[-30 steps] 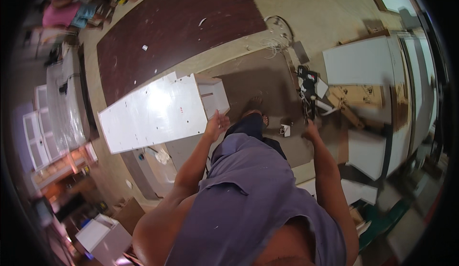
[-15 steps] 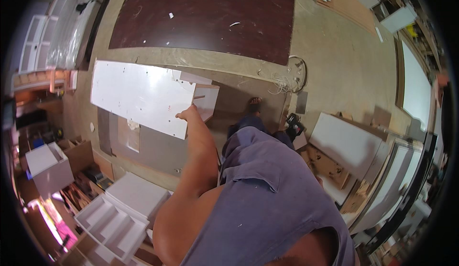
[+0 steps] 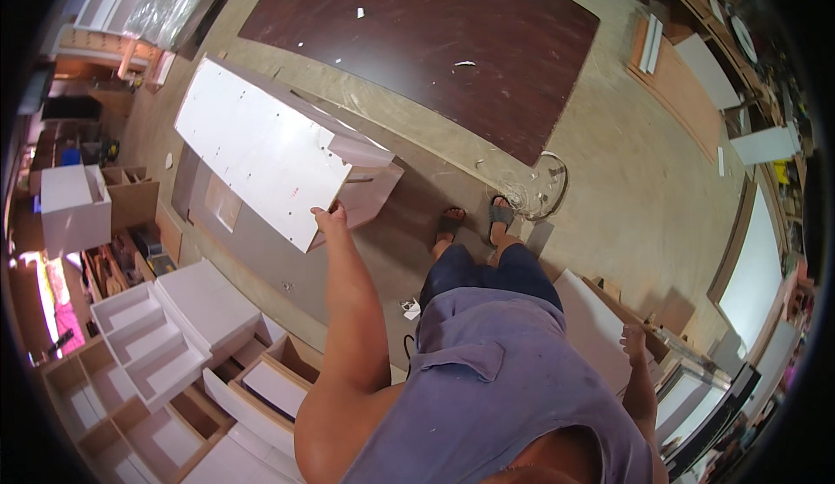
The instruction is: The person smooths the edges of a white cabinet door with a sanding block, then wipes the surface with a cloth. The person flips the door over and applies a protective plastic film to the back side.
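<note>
A long white cabinet carcass [image 3: 261,149] lies tilted on the floor ahead to the left, its broad panel dotted with small dark holes. My left hand [image 3: 329,219] grips the near right corner of that panel, thumb on top; the fingers under the edge are partly hidden. Through the cabinet's right end, its inner side and a thin brown strip show. Out to my right, my right hand [image 3: 635,342] hangs low beside a white panel [image 3: 587,323], its fingers slightly apart and nothing seen in them.
A dark brown sheet [image 3: 435,40] with white scraps lies on the floor ahead. Coiled pale cord [image 3: 519,195] sits near my sandalled feet. White drawer units [image 3: 152,345] stand at the lower left. Boards [image 3: 752,267] lean along the right side.
The view has turned. My left hand still holds the cabinet, whose far side now shows more. My right hand has come into view, and the power drill seen near my legs is out of sight.
</note>
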{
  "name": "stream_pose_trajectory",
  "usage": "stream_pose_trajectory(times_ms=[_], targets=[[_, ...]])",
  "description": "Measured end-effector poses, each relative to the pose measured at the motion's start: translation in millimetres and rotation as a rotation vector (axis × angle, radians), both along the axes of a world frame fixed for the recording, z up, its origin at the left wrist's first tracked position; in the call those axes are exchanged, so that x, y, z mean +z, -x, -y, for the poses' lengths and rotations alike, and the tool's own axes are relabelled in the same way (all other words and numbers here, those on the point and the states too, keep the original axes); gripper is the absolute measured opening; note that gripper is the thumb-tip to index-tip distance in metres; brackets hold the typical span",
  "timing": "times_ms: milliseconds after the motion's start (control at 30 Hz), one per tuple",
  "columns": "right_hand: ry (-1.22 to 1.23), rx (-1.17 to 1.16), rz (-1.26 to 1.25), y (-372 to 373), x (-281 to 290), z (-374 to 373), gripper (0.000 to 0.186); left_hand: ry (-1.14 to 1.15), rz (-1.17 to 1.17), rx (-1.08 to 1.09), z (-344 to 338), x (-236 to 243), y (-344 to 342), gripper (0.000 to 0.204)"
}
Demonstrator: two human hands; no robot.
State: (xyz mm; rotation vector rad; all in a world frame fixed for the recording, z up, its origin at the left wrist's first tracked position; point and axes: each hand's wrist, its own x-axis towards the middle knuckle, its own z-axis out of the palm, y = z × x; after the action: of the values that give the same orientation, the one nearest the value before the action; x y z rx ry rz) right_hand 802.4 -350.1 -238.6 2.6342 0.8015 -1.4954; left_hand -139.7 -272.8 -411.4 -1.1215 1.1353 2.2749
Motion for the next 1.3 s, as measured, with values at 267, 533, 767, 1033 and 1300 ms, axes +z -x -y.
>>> stream_pose_trajectory(times_ms=[267,533,767,1033,1300], targets=[[-0.268,0.680,-0.048,-81.1,-61.2,-78.0,0.015,0.022,0.097,0.074,-1.3,42.4,-100.0,0.046],[0.102,0.221,-0.277,-35.7,-50.9,-196.6,0.019,0.010,0.086,0.098,7.1,84.7,-232.4,0.053],[0.155,0.371,-0.144,10.7,-20.3,-288.8,0.024,-0.032,0.182,0.062,8.3,70.9,-329.2,0.062],[0.158,0.619,-0.166,128.9,-47.2,-324.3,0.027,-0.008,0.269,0.044,7.1,69.0,-351.4,0.069],[-0.189,0.991,-0.557,384.5,-68.7,-322.5,0.031,0.039,0.331,0.022,29.5,76.7,-338.0,0.070]])
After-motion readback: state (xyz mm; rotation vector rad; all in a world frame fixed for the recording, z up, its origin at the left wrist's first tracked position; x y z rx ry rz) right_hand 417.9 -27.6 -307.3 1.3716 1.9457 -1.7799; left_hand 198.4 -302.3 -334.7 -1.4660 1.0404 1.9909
